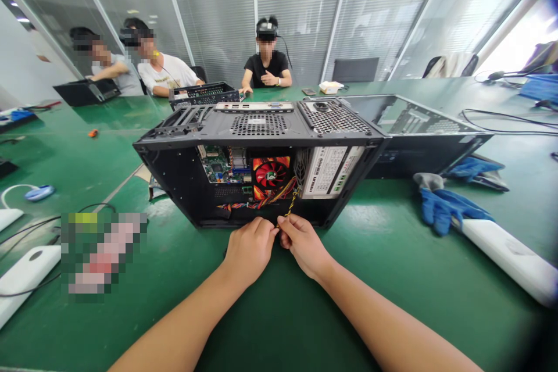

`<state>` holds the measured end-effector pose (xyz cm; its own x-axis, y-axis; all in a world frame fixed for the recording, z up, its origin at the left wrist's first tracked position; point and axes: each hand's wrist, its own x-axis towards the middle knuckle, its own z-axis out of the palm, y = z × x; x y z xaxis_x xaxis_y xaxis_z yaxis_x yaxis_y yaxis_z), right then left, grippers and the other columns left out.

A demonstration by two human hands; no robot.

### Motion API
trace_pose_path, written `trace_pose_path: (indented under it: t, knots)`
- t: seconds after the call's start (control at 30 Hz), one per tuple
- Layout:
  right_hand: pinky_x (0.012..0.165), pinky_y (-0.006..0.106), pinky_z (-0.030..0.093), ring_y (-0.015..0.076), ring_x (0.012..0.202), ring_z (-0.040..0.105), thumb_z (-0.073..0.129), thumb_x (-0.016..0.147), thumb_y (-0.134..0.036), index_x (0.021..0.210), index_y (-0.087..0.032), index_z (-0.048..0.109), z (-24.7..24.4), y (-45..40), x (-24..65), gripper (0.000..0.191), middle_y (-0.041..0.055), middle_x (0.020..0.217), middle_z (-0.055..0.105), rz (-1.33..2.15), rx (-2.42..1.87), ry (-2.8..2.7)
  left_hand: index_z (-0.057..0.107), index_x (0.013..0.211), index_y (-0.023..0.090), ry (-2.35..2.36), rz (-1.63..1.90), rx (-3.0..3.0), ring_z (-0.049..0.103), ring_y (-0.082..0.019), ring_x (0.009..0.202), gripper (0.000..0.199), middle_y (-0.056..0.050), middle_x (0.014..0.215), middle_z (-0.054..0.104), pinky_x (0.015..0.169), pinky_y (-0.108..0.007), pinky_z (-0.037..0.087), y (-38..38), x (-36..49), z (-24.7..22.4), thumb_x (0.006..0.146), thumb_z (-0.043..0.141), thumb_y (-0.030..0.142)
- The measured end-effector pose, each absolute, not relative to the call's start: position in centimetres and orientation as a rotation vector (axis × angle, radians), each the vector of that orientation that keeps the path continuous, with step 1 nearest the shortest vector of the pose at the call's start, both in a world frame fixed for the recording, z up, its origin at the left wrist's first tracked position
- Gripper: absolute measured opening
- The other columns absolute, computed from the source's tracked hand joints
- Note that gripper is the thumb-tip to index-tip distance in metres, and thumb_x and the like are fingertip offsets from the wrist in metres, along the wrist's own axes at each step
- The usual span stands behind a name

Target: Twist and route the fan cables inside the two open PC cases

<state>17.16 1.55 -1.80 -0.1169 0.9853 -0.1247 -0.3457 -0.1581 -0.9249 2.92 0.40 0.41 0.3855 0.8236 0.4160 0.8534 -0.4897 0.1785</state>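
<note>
Running out of the open side of a computer case (213,135), yellow-and-black twisted wire (293,204); its lower length pinched in the closed fingertips of left hand (250,249) and right hand (307,246), close together by the case's near edge. Inside: red fan (270,176), power supply (333,173) to its right. Case on green desk (370,290), port panel uppermost. Beyond, to the right, second case (422,154). Nearer: blue-grey glove (441,209) beside white power strip (508,258). Far side: seated person in black (257,64), headset on.

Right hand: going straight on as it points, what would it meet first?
The right hand would probably meet the left hand first, at the fingertips; depth is unclear in this single view.
</note>
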Motion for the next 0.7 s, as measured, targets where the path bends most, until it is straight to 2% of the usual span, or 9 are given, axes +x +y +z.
trace_pose_path:
  t: [0.5,0.7]
  knots:
    - [0.051,0.025,0.032,0.0089,0.051,0.04,0.068,0.077,-0.052,0.062,-0.018,0.051,-1.96,1.56,17.15,0.041,-0.0037,0.054,0.048,1.508,-1.035,-0.952,0.057,0.082,0.019,-1.513,-0.649,-2.543,0.061,-0.015,0.064,0.02,-0.001,0.075,0.063,0.055,-0.026,0.041,0.42,2.96,0.52,0.096,0.044,0.025]
    - [0.049,0.025,0.03,0.0082,0.048,0.036,0.068,0.076,-0.053,0.06,-0.019,0.048,-1.83,1.48,17.0,0.043,-0.0052,0.05,0.044,1.475,-1.04,-0.952,0.059,0.084,0.019,-1.51,-0.654,-2.547,0.061,-0.015,0.063,0.018,-0.001,0.076,0.063,0.055,-0.026,0.043,0.5,2.81,0.32,0.096,0.047,0.025]
